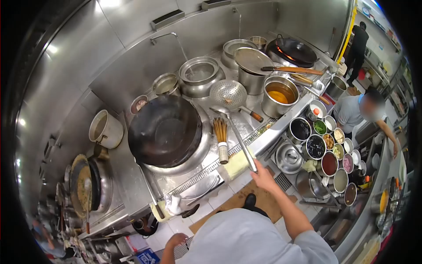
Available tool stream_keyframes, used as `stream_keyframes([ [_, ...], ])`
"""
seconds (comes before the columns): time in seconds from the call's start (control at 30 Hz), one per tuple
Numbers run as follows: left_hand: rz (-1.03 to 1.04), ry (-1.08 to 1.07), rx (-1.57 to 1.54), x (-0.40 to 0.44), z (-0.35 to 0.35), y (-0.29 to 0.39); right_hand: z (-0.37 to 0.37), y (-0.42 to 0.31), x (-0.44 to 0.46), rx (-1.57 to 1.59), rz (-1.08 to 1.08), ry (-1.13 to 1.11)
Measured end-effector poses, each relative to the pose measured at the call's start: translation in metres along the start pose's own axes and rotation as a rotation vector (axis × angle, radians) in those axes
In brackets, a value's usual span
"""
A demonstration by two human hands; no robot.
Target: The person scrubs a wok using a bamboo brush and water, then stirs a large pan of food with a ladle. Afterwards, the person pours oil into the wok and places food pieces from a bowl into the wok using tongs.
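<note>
My right hand (262,175) is wrapped round the lower end of a long metal ladle (237,134), whose bowl rests toward the stove top. Down by my left side is my left hand (177,240), its fingers curled and partly hidden. A large black wok (165,131) sits on the burner in front of me. Between wok and ladle lies a bamboo brush (221,141) with a white-wrapped handle. A perforated strainer (228,94) lies behind the ladle. Near the counter's front edge a white cloth (172,204) lies beside a thin-handled tool (150,191).
Water runs from a tap (163,36) into a round pot (199,71). A pot of orange liquid (281,94) stands at the right, near seasoning containers (316,146). A co-worker (351,110) is at the right; other people are farther off. Another wok (81,185) is at the left.
</note>
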State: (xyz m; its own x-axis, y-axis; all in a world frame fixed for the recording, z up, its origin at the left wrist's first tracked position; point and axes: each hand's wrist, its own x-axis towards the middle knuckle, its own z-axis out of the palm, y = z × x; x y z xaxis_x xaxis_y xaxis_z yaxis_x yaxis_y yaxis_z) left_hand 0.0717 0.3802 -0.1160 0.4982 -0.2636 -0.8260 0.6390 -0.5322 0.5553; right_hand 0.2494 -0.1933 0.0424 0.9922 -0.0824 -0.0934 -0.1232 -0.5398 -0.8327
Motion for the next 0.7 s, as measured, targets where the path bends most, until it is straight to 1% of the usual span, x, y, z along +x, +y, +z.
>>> stream_keyframes([
  [0.03, -0.007, -0.073, 0.247, -0.009, 0.001, 0.029, 0.007, 0.008, 0.014, -0.033, 0.026, -0.025],
  [0.07, 0.102, -0.078, 0.298, 0.001, -0.010, 0.035, 0.017, 0.022, 0.028, -0.025, 0.024, -0.028],
  [0.1, 0.070, -0.029, 0.350, -0.008, -0.008, 0.086, 0.029, 0.037, 0.040, -0.115, 0.069, -0.051],
  [0.13, 0.078, 0.033, 0.328, -0.028, 0.007, 0.155, 0.035, 0.051, 0.050, -0.207, 0.113, -0.075],
  [0.17, 0.130, 0.079, 0.206, -0.030, 0.018, 0.201, 0.034, 0.063, 0.058, -0.204, 0.104, -0.078],
  [0.23, 0.328, 0.129, 0.052, -0.029, 0.047, 0.288, 0.045, 0.082, 0.063, -0.289, 0.058, -0.038],
  [0.27, 0.315, 0.163, -0.060, -0.016, 0.064, 0.319, 0.051, 0.096, 0.065, -0.308, 0.076, -0.024],
  [0.33, 0.706, 0.377, 0.483, 0.028, 0.083, 0.374, 0.047, 0.106, 0.067, -0.251, 0.078, -0.040],
  [0.4, 0.777, 0.402, 0.532, 0.079, 0.097, 0.425, 0.039, 0.120, 0.070, -0.209, 0.085, -0.042],
  [0.47, 0.819, 0.642, 0.680, 0.162, 0.098, 0.435, 0.035, 0.141, 0.062, -0.106, -0.093, 0.043],
  [0.5, 0.732, 0.690, 0.738, 0.180, 0.105, 0.451, 0.028, 0.149, 0.053, -0.109, -0.081, 0.045],
  [0.53, 0.647, 0.740, 0.799, 0.194, 0.109, 0.463, 0.020, 0.155, 0.041, -0.035, -0.013, 0.069],
  [0.57, 0.653, 0.730, 0.802, 0.206, 0.111, 0.466, 0.011, 0.162, 0.029, 0.037, 0.053, 0.095],
  [0.63, 0.647, 0.725, 0.814, 0.228, 0.111, 0.470, -0.013, 0.189, -0.009, 0.076, 0.179, 0.059],
  [0.67, 0.717, 0.695, 0.832, 0.245, 0.104, 0.466, -0.018, 0.210, -0.031, 0.055, 0.230, 0.086],
  [0.7, 0.724, 0.668, 0.841, 0.244, 0.105, 0.470, -0.023, 0.233, -0.060, 0.033, 0.288, 0.113],
])
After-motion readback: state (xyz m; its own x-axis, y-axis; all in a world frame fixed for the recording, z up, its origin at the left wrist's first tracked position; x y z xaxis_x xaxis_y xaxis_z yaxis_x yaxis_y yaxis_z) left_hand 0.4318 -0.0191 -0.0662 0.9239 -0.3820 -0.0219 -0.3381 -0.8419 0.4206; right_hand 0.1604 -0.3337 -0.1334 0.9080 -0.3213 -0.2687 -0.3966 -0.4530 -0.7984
